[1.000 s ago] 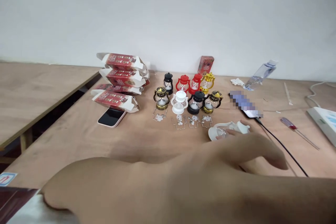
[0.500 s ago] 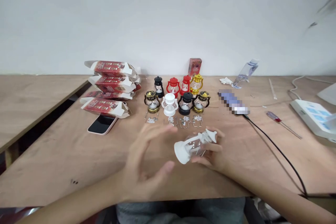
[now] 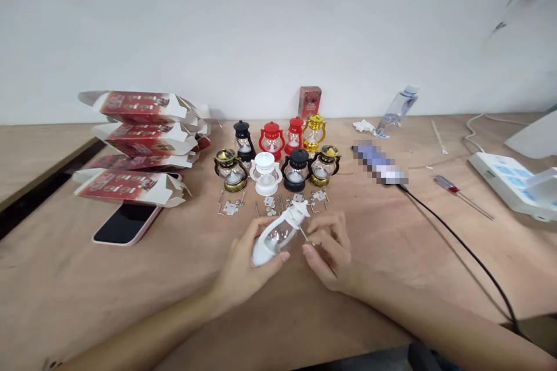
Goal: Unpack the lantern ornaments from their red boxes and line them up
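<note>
A small white lantern (image 3: 279, 234) with a clear globe is tilted, its top pointing up and right. My left hand (image 3: 249, 261) is wrapped round its base and lower side. Close to the lantern's top, my right hand (image 3: 329, 249) pinches a thin metal wire (image 3: 304, 234). Beyond them stand several lanterns in two rows, among them a white one (image 3: 266, 174), a black one (image 3: 296, 170) and a gold one (image 3: 314, 133). Bent wires and small metal parts (image 3: 230, 207) lie in front of these lanterns.
Open red boxes (image 3: 134, 139) are stacked at the left over a phone (image 3: 126, 223). One red box (image 3: 310, 102) stands at the wall. To the right are a tilted bottle (image 3: 397, 111), a cabled device (image 3: 379, 163), a screwdriver (image 3: 463, 197) and a power strip (image 3: 513, 185).
The white lantern has passed from my right hand into my left, which was open before. My right hand now pinches the wire by its top. The view has shifted.
</note>
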### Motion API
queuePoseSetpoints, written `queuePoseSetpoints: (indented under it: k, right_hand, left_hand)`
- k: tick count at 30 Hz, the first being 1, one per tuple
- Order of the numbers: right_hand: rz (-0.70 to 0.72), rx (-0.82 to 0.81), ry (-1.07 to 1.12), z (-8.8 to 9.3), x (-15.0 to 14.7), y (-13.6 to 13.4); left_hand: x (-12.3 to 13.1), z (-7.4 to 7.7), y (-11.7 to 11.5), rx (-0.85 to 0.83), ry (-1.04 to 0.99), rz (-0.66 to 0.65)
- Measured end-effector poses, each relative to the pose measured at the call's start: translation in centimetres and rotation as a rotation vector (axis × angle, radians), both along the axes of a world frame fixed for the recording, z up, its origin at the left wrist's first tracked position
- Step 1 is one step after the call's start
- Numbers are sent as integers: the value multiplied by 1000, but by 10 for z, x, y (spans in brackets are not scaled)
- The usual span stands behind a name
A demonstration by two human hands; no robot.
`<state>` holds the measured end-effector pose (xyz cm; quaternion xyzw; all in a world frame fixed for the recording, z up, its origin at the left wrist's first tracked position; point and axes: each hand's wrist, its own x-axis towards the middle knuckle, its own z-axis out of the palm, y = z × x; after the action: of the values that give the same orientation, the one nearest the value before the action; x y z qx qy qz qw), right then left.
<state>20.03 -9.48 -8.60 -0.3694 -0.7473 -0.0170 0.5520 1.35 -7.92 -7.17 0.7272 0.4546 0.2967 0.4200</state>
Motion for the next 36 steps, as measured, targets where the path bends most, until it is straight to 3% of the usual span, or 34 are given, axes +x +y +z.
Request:
queuePoseSetpoints:
  k: [5, 11, 17, 19, 22, 25, 30, 33, 36]
  right_hand:
    - [202, -86, -66, 5, 1, 5]
    - [120, -216, 56, 7, 14, 7]
    - [114, -277, 128, 7, 14, 7]
    - [110, -394, 223, 7, 15, 10]
    - [179, -620, 532, 6, 22, 21]
    - [408, -893, 769, 6, 31, 34]
    - [691, -1307, 902, 5, 37, 41]
    - [739, -1408, 900, 3, 35, 39]
    - [751, -1401, 910, 4, 32, 38]
  left_hand:
    - [-2, 0, 7, 23, 32, 65]
    - [1, 1, 12, -66, -122, 77]
    - [0, 1, 12, -126, -129, 40]
    - [0, 0, 12, -158, -137, 33]
    - [-1, 1, 15, -174, -159, -2]
    - [-3, 2, 16, -186, -150, -105]
    - [-3, 2, 11, -223, -156, -247]
    - [-3, 1, 9, -242, -185, -262]
    - [-2, 2, 9, -275, -190, -242]
